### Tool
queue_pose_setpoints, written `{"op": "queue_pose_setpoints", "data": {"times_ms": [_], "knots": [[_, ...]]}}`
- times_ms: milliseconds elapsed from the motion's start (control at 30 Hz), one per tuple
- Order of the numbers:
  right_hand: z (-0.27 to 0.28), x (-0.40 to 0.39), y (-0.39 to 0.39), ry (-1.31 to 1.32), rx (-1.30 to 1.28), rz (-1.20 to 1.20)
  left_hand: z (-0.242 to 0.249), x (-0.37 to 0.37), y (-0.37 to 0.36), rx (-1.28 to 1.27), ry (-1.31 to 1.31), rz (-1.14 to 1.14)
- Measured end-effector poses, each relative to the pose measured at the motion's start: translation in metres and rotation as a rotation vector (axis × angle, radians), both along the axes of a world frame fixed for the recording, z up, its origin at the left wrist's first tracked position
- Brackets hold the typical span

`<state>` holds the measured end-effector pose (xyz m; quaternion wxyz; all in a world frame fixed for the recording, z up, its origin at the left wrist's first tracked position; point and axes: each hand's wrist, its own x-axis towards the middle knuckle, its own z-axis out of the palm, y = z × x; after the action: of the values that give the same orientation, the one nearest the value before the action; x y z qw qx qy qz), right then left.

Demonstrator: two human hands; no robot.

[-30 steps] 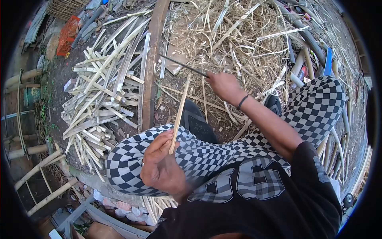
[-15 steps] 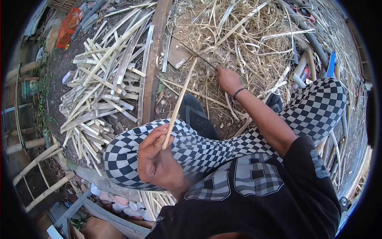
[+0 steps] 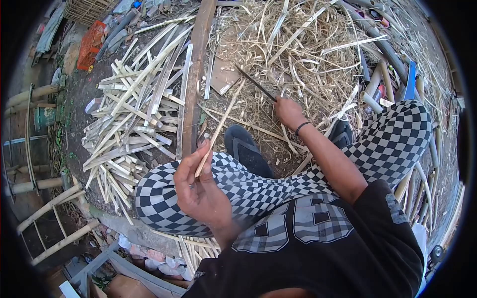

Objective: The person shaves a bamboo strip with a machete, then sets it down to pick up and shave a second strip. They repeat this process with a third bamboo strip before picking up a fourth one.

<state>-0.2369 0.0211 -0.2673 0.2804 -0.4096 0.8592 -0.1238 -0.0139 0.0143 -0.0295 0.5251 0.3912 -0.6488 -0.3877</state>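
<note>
My left hand (image 3: pixel 201 186) pinches the lower end of a thin bamboo strip (image 3: pixel 222 124), which slants up and away over my checkered trouser leg. In my right hand (image 3: pixel 290 113) is the handle of a long dark knife (image 3: pixel 256 83), its blade pointing up and to the left. The strip's far end lies a little below the blade, with a small gap between them. Under the knife spreads a heap of curled bamboo shavings (image 3: pixel 303 59). Left of the strip lies a large pile of split bamboo sticks (image 3: pixel 131 109).
A brown wooden beam (image 3: pixel 193 99) runs beside the stick pile. A flat brown board (image 3: pixel 224 74) lies by the shavings. An orange crate (image 3: pixel 91 44) stands at the upper left, a bamboo ladder (image 3: pixel 57 218) at the lower left. Poles and a blue piece (image 3: pixel 410 81) are at the right.
The knife has drawn away from the strip's tip, and its blade now slants more steeply. My left hand has turned slightly, with the strip's far end lower. The view has shifted a little.
</note>
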Motion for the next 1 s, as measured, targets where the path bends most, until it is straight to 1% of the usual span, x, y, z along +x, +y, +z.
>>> {"op": "queue_pose_setpoints", "data": {"times_ms": [67, 133, 333, 400, 467, 533, 600, 667, 700, 733, 767, 833, 867, 933, 967, 1000], "knots": [[0.008, 0.002, 0.0, -0.057, 0.001, -0.026, -0.002, 0.0, 0.001, -0.004, -0.012, 0.018], [0.002, 0.006, 0.0, -0.074, -0.023, -0.024, -0.008, 0.005, -0.001, -0.084, -0.054, -0.017], [0.01, 0.01, 0.002, -0.182, -0.115, -0.023, -0.005, -0.008, 0.003, -0.024, -0.02, 0.103], [0.023, 0.012, 0.003, -0.218, -0.205, -0.031, -0.004, -0.011, 0.004, -0.013, 0.12, 0.121], [0.038, 0.015, 0.002, -0.231, -0.243, -0.022, -0.004, -0.011, 0.003, -0.003, 0.117, 0.134], [0.063, 0.02, 0.003, -0.243, -0.28, -0.012, -0.008, -0.007, 0.002, -0.083, 0.031, 0.143], [0.095, 0.027, 0.004, -0.386, -0.382, -0.007, -0.007, -0.004, 0.001, -0.098, 0.009, 0.168], [0.127, 0.032, 0.006, -0.414, -0.418, 0.032, -0.006, 0.002, -0.003, -0.238, -0.267, 0.077], [0.148, 0.036, 0.01, -0.427, -0.492, 0.073, -0.003, 0.0, -0.002, -0.225, -0.288, 0.077], [0.169, 0.039, 0.015, -0.439, -0.565, 0.113, -0.004, -0.001, -0.001, -0.227, -0.287, 0.083], [0.188, 0.042, 0.02, -0.439, -0.566, 0.118, -0.005, -0.003, -0.001, -0.214, -0.242, 0.091], [0.218, 0.048, 0.031, -0.437, -0.606, 0.229, -0.011, -0.009, -0.002, -0.204, -0.156, 0.144], [0.232, 0.051, 0.039, -0.436, -0.606, 0.23, -0.009, -0.012, 0.003, -0.205, -0.154, 0.144], [0.25, 0.058, 0.052, -0.416, -0.632, 0.294, -0.003, -0.02, 0.011, -0.003, -0.022, 0.16], [0.252, 0.061, 0.056, -0.411, -0.634, 0.293, -0.011, -0.02, 0.008, -0.079, 0.047, 0.119], [0.254, 0.063, 0.061, -0.372, -0.683, 0.334, -0.011, -0.02, 0.008, -0.079, 0.05, 0.117]]}}
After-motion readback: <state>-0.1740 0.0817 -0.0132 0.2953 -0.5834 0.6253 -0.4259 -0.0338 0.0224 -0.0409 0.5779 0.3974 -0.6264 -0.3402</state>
